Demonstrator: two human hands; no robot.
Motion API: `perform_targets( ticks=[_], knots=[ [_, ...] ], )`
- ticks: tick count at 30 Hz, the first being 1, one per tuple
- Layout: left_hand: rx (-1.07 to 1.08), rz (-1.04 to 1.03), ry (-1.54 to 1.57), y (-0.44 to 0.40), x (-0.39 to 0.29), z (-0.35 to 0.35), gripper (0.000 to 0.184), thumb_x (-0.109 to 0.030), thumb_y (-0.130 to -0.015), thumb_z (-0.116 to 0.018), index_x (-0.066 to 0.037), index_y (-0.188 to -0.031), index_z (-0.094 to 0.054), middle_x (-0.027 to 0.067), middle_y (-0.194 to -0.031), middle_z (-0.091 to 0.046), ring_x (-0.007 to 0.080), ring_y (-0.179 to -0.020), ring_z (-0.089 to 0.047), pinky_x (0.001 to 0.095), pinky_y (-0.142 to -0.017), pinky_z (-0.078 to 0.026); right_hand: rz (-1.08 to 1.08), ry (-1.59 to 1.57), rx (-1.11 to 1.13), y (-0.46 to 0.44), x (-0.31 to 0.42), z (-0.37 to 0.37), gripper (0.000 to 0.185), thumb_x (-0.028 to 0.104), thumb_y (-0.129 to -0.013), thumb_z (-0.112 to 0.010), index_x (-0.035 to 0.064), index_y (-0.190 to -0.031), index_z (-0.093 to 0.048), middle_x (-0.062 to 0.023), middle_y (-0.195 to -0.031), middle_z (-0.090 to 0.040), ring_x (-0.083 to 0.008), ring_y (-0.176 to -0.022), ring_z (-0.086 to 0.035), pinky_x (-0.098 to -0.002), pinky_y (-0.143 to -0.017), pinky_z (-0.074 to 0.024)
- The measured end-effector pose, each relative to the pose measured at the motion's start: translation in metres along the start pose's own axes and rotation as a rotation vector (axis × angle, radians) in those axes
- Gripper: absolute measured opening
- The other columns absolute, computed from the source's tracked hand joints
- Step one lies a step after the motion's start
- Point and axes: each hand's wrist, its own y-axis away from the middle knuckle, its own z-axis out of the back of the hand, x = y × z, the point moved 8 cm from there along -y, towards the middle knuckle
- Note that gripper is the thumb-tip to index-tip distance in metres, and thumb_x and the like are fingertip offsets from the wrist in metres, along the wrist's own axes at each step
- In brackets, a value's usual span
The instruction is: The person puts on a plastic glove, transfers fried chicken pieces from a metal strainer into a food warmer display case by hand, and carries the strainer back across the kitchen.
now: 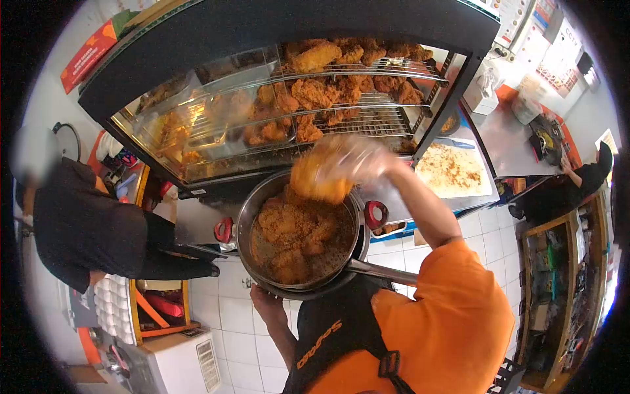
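My right hand [367, 157], in a clear glove and blurred by motion, grips a piece of fried chicken [321, 178] over the far right side of a round metal pan [244, 253]. More pieces of battered chicken [289, 226] lie in the pan, in what looks like bubbling oil. A long metal handle [384, 270] runs from the pan towards my right side. At the pan's near left edge is my bare left hand [266, 302], touching or very close to its underside; the fingers are mostly hidden there. Red grips [224, 230] show on both sides of the pan.
A glass warming cabinet [394, 148] with racks of fried chicken [315, 94] stands just beyond the pan. Right of it lies a tray of crumbs or breading [456, 169]. One person [98, 223] stands at left, another [558, 190] at far right. Tiled floor [243, 328] shows below.
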Motion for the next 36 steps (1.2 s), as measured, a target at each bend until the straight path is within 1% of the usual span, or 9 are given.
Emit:
perform_targets(
  ticks=[4, 7, 15, 22, 26, 29, 31, 32, 36],
  knots=[
    [0.003, 0.017, -0.021, 0.006, -0.006, -0.012, 0.046, -0.05, -0.1, -0.046, -0.01, -0.122, -0.054, 0.0086, -0.116, -0.057, 0.0243, -0.11, -0.051, 0.0457, -0.098, -0.04, 0.01, -0.6, -0.61, 0.037, 0.01, 0.129, 0.064, 0.045, -0.083, -0.07, -0.0045, -0.123, -0.061, -0.0176, -0.108, -0.068, -0.0278, -0.092, -0.068, -0.0396, -0.078, -0.0597],
    [0.002, 0.011, -0.033, -0.001, -0.001, -0.001, 0.048, -0.052, -0.098, -0.048, -0.01, -0.122, -0.053, 0.008, -0.113, -0.056, 0.025, -0.11, -0.05, 0.0483, -0.098, -0.04, -0.195, -0.12, -1.007, 0.046, -0.035, 0.209, 0.061, 0.049, -0.086, -0.065, -0.0099, -0.101, -0.069, -0.018, -0.089, -0.071, -0.0236, -0.081, -0.067, -0.0359, -0.074, -0.05],
    [0.05, -0.055, -0.038, -0.001, -0.005, -0.008, 0.05, -0.054, -0.096, -0.052, -0.013, -0.125, -0.051, 0.0088, -0.122, -0.052, 0.0263, -0.113, -0.048, 0.0508, -0.097, -0.04, -0.318, 0.437, -1.307, -0.024, -0.12, 0.302, 0.064, 0.055, -0.095, -0.042, 0.0119, -0.141, -0.051, -0.0212, -0.145, -0.048, -0.0367, -0.139, -0.041, -0.0409, -0.112, -0.0351],
    [0.052, -0.144, -0.207, 0.014, -0.015, -0.019, 0.061, -0.056, -0.096, -0.046, -0.01, -0.136, -0.047, 0.0071, -0.139, -0.049, 0.0264, -0.126, -0.047, 0.046, -0.102, -0.038, -0.307, 0.917, -1.323, -0.027, -0.094, 0.291, 0.063, 0.056, -0.095, -0.042, 0.0114, -0.138, -0.053, -0.022, -0.143, -0.049, -0.0393, -0.133, -0.047, -0.0436, -0.11, -0.0371],
    [0.024, -0.033, -0.094, 0.004, -0.004, -0.011, 0.061, -0.056, -0.097, -0.045, -0.009, -0.135, -0.05, 0.0067, -0.133, -0.053, 0.0241, -0.119, -0.05, 0.0436, -0.096, -0.041, -0.537, 1.013, -0.734, -0.014, -0.084, 0.262, 0.056, 0.052, -0.097, -0.042, 0.0116, -0.133, -0.058, -0.0212, -0.135, -0.057, -0.0383, -0.12, -0.059, -0.0454, -0.101, -0.0455],
    [0.019, -0.015, -0.126, 0.002, -0.003, -0.01, 0.061, -0.056, -0.097, -0.044, -0.009, -0.134, -0.051, 0.0067, -0.128, -0.056, 0.0234, -0.115, -0.053, 0.0427, -0.092, -0.042, -0.143, 0.989, -1.155, 0.034, 0.001, 0.173, 0.031, 0.032, -0.091, -0.058, 0.0107, -0.111, -0.066, -0.0181, -0.105, -0.069, -0.0336, -0.1, -0.066, -0.044, -0.087, -0.0514],
    [0.017, -0.008, -0.125, 0.001, -0.001, -0.008, 0.061, -0.057, -0.097, -0.043, -0.009, -0.134, -0.052, 0.0068, -0.127, -0.057, 0.0234, -0.113, -0.053, 0.0422, -0.092, -0.043, 0.42, 0.26, -0.958, 0.02, -0.003, 0.12, 0.024, 0.016, -0.076, -0.07, 0.0075, -0.099, -0.069, -0.0144, -0.096, -0.068, -0.0328, -0.093, -0.063, -0.0421, -0.08, -0.0529],
    [0.019, -0.002, -0.132, 0.0, -0.001, -0.007, 0.061, -0.057, -0.097, -0.043, -0.009, -0.133, -0.052, 0.0069, -0.126, -0.058, 0.0233, -0.113, -0.053, 0.0419, -0.091, -0.043, 0.367, 0.823, -0.907, 0.018, 0.023, 0.073, 0.023, 0.009, -0.077, -0.065, 0.0054, -0.099, -0.068, -0.0139, -0.095, -0.066, -0.0335, -0.091, -0.063, -0.0411, -0.078, -0.0528],
    [0.036, -0.046, -0.15, 0.009, -0.008, -0.021, 0.062, -0.057, -0.097, -0.042, -0.008, -0.133, -0.052, 0.0078, -0.125, -0.058, 0.0231, -0.112, -0.054, 0.0419, -0.091, -0.043, 0.475, 0.625, 0.28, -0.017, -0.01, -0.121, 0.028, 0.016, -0.083, -0.07, 0.0033, -0.108, -0.068, -0.0151, -0.113, -0.068, -0.0292, -0.11, -0.063, -0.0383, -0.091, -0.0523]
  ],
)
